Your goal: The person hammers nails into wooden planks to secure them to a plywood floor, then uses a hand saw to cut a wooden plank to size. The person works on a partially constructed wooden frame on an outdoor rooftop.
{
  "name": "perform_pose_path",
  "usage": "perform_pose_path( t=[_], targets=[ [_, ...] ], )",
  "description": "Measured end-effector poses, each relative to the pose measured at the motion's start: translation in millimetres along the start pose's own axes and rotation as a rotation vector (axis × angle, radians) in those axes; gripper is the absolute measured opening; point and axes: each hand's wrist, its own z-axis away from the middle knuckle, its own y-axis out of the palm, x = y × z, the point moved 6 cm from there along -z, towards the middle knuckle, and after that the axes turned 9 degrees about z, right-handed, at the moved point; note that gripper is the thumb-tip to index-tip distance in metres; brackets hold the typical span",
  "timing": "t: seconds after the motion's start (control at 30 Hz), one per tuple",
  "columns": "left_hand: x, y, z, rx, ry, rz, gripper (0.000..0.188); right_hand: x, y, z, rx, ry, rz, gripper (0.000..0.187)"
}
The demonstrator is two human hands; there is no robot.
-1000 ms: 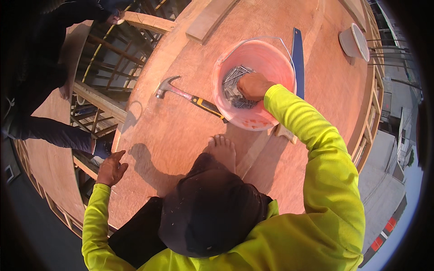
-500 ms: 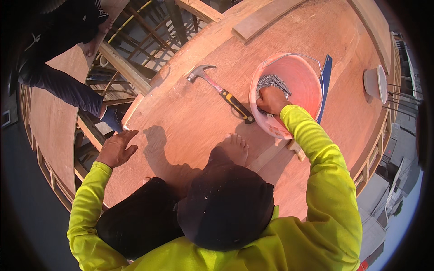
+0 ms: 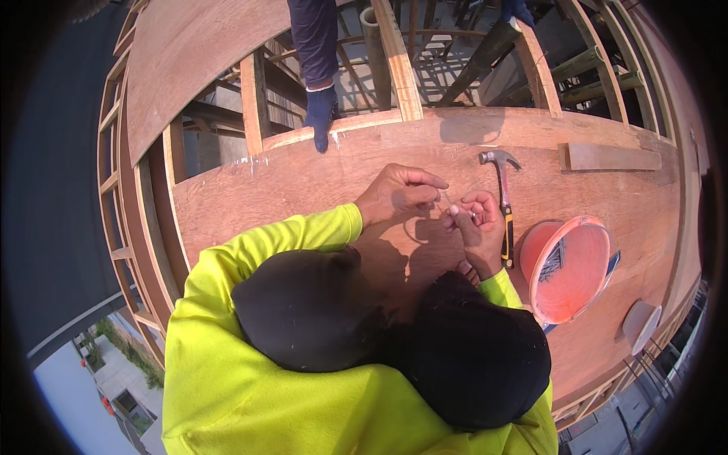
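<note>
Both my hands meet above the plywood deck (image 3: 318, 182). My left hand (image 3: 400, 193) is closed in a pinch, its fingertips at a thin nail (image 3: 447, 196). My right hand (image 3: 482, 227), a ring on one finger, is curled with thumb and fingers pinched on the nail's lower end. Fingers partly hide how many nails there are. Just right of my right hand lies a claw hammer (image 3: 504, 193) with a black and yellow grip. Beyond it a pinkish-orange bucket (image 3: 580, 265) leans open toward me, several grey nails (image 3: 553, 262) inside.
A blue-edged tool (image 3: 611, 265) lies partly behind the bucket. A pale bucket (image 3: 641, 326) stands farther right, and a short board (image 3: 614, 157) lies at the far right. Past the deck edge are open gaps between joists (image 3: 400, 68). A co-worker's shoe (image 3: 322, 117) rests at that edge.
My right hand has come out of the bucket and joined my left hand at a nail. My left hand has closed. The view has turned, putting hammer and bucket farther right and lower.
</note>
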Motion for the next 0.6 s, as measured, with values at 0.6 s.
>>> perform_pose_path(
  t=[0.6],
  targets=[
    [7.9, -189.3, 32.5, -0.859, 0.621, -0.243, 0.014, -15.1, -49.0, -28.8, -0.265, -0.305, 1.367, 0.057]
  ],
)
